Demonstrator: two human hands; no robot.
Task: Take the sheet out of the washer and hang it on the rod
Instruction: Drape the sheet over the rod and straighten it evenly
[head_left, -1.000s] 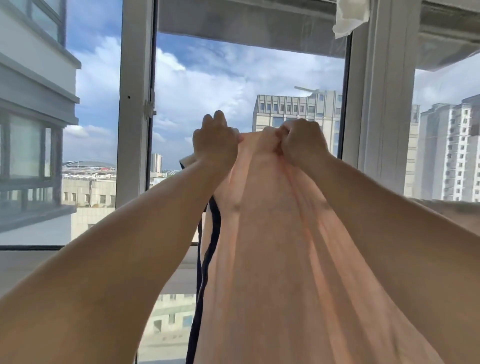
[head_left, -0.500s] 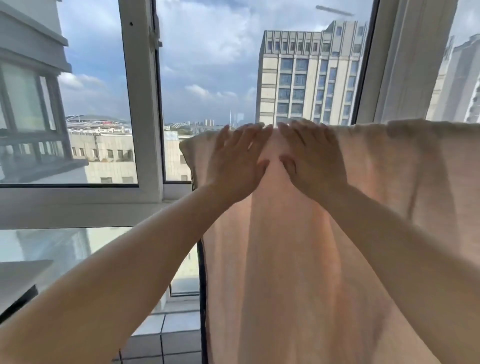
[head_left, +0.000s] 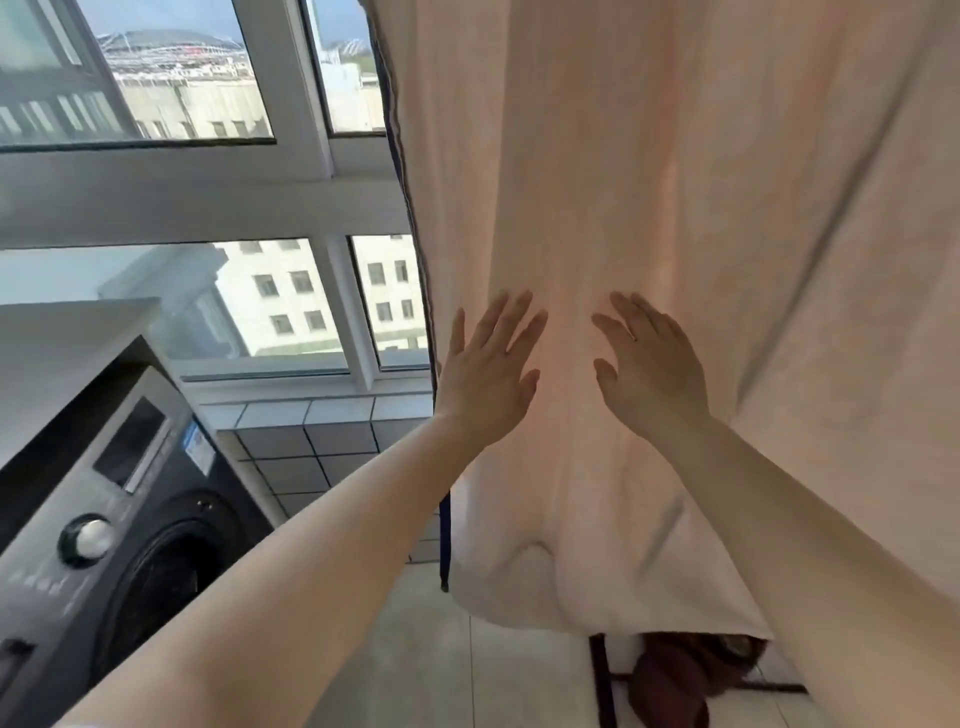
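Observation:
A pale peach sheet with a dark blue edge hangs down in front of me, from above the frame to near the floor. The rod is out of view above. My left hand lies flat against the sheet near its left edge, fingers straight and spread. My right hand lies flat on the sheet beside it, fingers straight, a ring on one finger. Neither hand grips the cloth. The dark front-loading washer stands at the lower left, with its round door and a silver knob showing.
Windows with white frames fill the upper left, above a tiled sill. Light floor tiles lie below. Under the sheet's bottom edge a dark metal frame and a reddish-brown object show.
My hands let go of the sheet's top edge, opened flat and slid down the hanging cloth. The view tilted down from the skyline to the washer and floor.

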